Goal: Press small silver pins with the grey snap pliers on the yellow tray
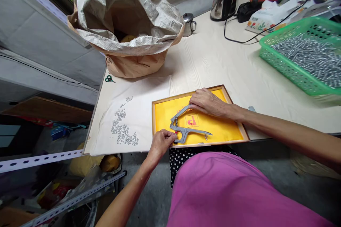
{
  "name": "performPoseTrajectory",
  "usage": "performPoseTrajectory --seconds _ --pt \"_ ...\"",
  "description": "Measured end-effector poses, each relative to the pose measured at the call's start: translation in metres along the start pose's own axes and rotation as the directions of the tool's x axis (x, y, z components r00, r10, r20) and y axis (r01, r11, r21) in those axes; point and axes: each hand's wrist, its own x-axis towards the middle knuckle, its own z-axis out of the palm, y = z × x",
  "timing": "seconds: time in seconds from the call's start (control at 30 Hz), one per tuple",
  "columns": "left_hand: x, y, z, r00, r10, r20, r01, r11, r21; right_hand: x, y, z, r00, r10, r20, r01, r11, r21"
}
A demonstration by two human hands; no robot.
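Grey snap-fastener pliers (183,130), with a spring and a small red part by the jaw, are over a shallow wooden tray (153,117) with a yellow lining (223,127). My right hand (206,102) is closed round the end of their upper handle. The lower handle points right, apart from that hand. My left hand (161,143) is at the jaw end, thumb and finger pinched together; whatever they hold is too small to make out. A small metal piece (206,137) lies on the lining beneath the lower handle.
Many small metal pins (124,133) lie loose on a white cloth (103,138) at left. Behind stand an open woven sack (138,64), green scissors (109,78), a lidded metal cup (188,25) and a kettle (225,0). A green basket (285,71) of metal parts stands right.
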Motion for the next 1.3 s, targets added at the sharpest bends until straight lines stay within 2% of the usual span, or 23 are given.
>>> performPoseTrajectory --seconds 0.37,0.5,0.7,0.97,1.1,1.17,1.2,1.23,1.3 --pt "-0.005 0.017 -0.005 0.998 0.005 0.058 -0.018 0.975 0.223 -0.003 -0.009 0.005 0.999 0.023 -0.039 -0.022 1.0 0.011" --pt "-0.005 0.016 -0.004 1.0 0.005 0.028 -0.012 0.97 0.242 -0.007 -0.01 0.006 1.0 0.021 0.017 -0.021 1.0 0.002" --pt "-0.005 0.015 -0.003 1.0 0.004 0.01 -0.007 0.97 0.245 -0.02 -0.032 0.006 0.989 0.03 0.143 -0.017 0.996 -0.086" --pt "-0.004 0.016 -0.003 1.0 0.012 0.004 -0.012 0.97 0.244 -0.024 -0.049 -0.003 0.98 0.035 0.195 -0.016 0.995 -0.098" --pt "-0.007 0.011 -0.001 1.0 0.012 0.017 -0.016 0.97 0.242 -0.028 -0.059 0.0 0.972 0.113 0.204 -0.089 0.989 -0.121" --pt "-0.013 0.007 0.003 0.997 0.063 -0.034 -0.052 0.964 0.26 -0.03 -0.064 0.001 0.97 0.15 0.192 -0.128 0.984 -0.124" --pt "-0.016 0.005 0.007 0.988 0.128 -0.083 -0.099 0.953 0.285 -0.031 -0.066 0.002 0.97 0.152 0.191 -0.132 0.985 -0.113" --pt "-0.019 0.005 0.01 0.966 0.218 -0.138 -0.164 0.931 0.325 -0.032 -0.068 0.002 0.971 0.142 0.191 -0.125 0.988 -0.096" --pt "-0.021 0.009 0.017 0.882 0.429 -0.194 -0.313 0.842 0.44 -0.03 -0.071 0.0 0.976 0.097 0.193 -0.087 0.994 -0.059"
